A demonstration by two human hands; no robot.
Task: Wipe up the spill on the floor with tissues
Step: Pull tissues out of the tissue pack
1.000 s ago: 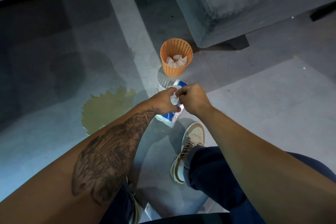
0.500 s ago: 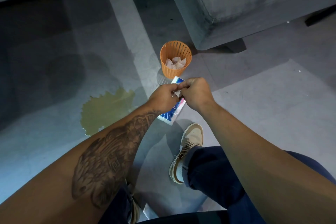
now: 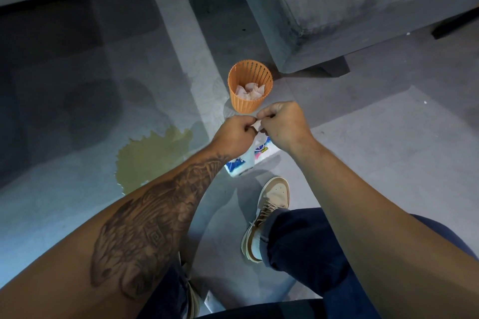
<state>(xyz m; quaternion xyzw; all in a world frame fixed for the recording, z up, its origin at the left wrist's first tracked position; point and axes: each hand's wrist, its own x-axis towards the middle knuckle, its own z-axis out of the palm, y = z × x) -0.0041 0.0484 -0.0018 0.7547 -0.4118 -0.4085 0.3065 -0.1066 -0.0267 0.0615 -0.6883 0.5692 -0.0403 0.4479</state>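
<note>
Over grey floor near spill, left hand and right hand pinch tissue.

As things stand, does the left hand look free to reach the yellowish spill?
Probably yes: the spill lies uncovered just left of the left hand, nothing between. It pinches a tissue together with the right hand, though.

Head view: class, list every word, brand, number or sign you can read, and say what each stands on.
Tissue pack: small yellow logo on blue print, too blurred to read.
Tissue pinched by the left hand and right hand: no print visible.
Orange basket, shoe, floor: no text.
So nothing here reads clearly.
</note>
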